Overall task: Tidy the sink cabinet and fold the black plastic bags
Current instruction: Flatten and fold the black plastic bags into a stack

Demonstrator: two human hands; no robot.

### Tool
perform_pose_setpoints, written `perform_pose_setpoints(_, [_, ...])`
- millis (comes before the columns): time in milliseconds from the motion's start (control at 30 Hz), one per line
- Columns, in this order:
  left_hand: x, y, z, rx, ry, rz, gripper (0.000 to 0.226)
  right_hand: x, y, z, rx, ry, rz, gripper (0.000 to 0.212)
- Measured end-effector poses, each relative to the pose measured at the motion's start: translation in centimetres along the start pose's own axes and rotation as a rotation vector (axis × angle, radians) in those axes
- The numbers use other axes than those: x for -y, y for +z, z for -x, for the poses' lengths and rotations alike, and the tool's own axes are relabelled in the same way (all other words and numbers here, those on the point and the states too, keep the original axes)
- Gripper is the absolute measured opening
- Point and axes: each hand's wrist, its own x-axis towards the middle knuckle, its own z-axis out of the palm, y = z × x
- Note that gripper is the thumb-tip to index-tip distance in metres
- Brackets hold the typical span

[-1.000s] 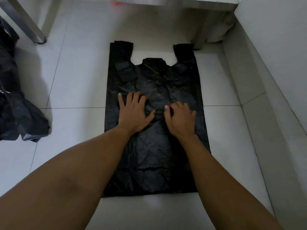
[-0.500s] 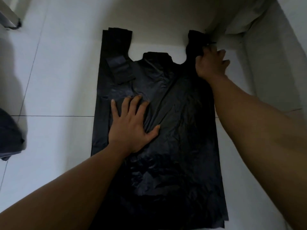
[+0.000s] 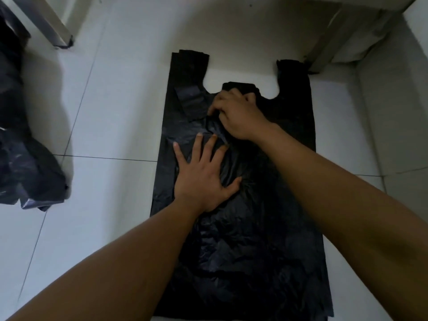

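your left hand lies flat, fingers straight and spread, pressing the middle of the black plastic bag onto the white floor tiles. your right hand sits just beyond it near the bag's mouth, fingers curled onto the film. it looks to be pinching a crease, though the dark plastic hides the grip. the bag lies spread out with its handles pointing away from you, and no fold is made yet. a crumpled heap of black bags waits at your left, so most of the folding is ahead.
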Motion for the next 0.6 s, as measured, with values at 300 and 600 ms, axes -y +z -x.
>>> perform_pose_setpoints(300, [0.2,0.3,-0.3,-0.002,-0.003,0.000,0.086,-1.0,0.7,-7.5,0.102,0.051,0.138,0.051])
perform_pose_setpoints(600, [0.1,0.0,-0.2,0.009,-0.004,0.022,0.086,-2.6,-0.2,-9.7,-0.243,0.335,-0.058,0.046])
